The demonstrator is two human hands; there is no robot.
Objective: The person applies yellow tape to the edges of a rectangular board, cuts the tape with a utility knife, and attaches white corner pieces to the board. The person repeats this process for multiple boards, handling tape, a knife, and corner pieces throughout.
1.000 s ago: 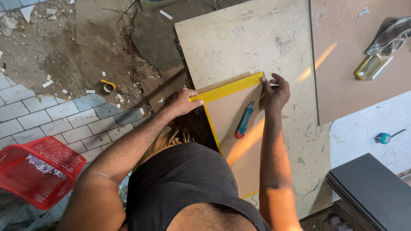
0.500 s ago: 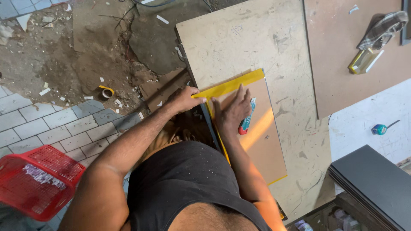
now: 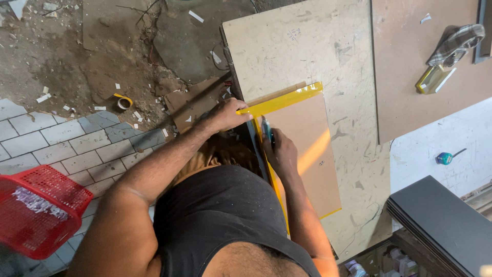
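Observation:
A brown board panel (image 3: 306, 149) edged with yellow tape lies on a pale worktable (image 3: 307, 46). My left hand (image 3: 228, 114) presses on the panel's near-left corner, on the yellow tape strip (image 3: 287, 100) along its top edge. My right hand (image 3: 279, 151) grips a blue-green utility knife (image 3: 266, 128) and holds it against the panel's left edge, just below the left hand. The knife's tip points toward the taped corner.
A red plastic basket (image 3: 36, 213) sits on grey paving at lower left. A tape roll (image 3: 123, 101) lies on the dirt floor. A large brown board (image 3: 410, 77) carries a checked cloth (image 3: 453, 43) and a yellowish bottle (image 3: 430, 79). A small blue tool (image 3: 445, 158) lies at the right, with dark panels (image 3: 441, 220) stacked below it.
My right hand moved from the panel's top right corner to the knife, picked it up and brought it to the left edge. The left hand stayed on the corner.

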